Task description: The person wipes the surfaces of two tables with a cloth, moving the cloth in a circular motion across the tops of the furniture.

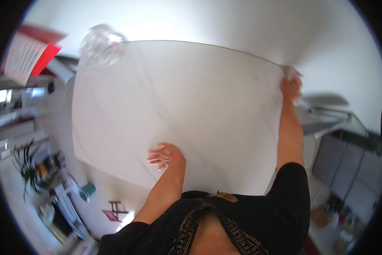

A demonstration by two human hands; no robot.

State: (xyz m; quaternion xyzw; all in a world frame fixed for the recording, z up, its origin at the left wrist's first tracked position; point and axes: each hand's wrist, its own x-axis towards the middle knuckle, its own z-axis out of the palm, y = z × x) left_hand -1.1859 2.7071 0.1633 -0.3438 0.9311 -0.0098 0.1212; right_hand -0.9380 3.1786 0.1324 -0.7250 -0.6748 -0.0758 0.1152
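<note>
Before me spreads a white marble-patterned tabletop, its far edge along a white wall. My left hand rests palm down near the table's front side, fingers apart, with a red string at the wrist. It holds nothing. Out at the far right corner is my right hand, blurred, with the arm stretched straight. Its fingers are closed around something pale that looks like a crumpled cloth, at the table's edge. The cloth's shape is mostly hidden by the hand and blur. A clear round glass vessel stands on the far left corner.
Red and white printed sheets hang at the upper left. A chair stands against the right side, near grey cabinets. To the lower left are a potted plant, a green bin and a small stool.
</note>
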